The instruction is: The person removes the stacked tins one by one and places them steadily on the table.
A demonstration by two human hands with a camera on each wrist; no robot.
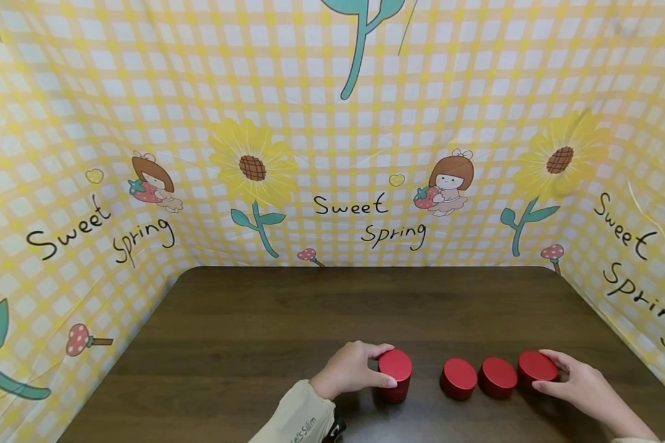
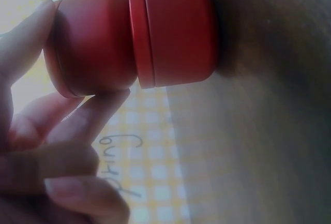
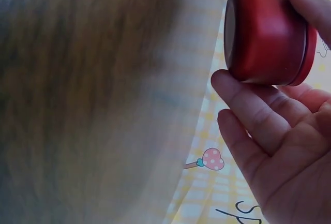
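We see left hand [image 1: 348,370] pinching the top red tin [image 1: 395,365] of a two-tin stack [image 1: 394,376]; right hand [image 1: 580,383] pinching the end tin [image 1: 536,367], beyond two loose tins [image 1: 478,376] right of the stack.

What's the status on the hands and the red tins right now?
Left hand grips top tin of a two-tin stack. Right hand grips far-right tin. Two loose tins between; nothing blocking.

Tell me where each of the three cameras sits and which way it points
Head: worn high, looking forward and down at the wooden table; both hands show, left hand, right hand.
Left wrist: beside the left hand, looking at two stacked red tins; fingers show.
Right wrist: beside the right hand, looking at the single red tin; palm and fingers show.
Shared: head and left wrist views both show the stack.
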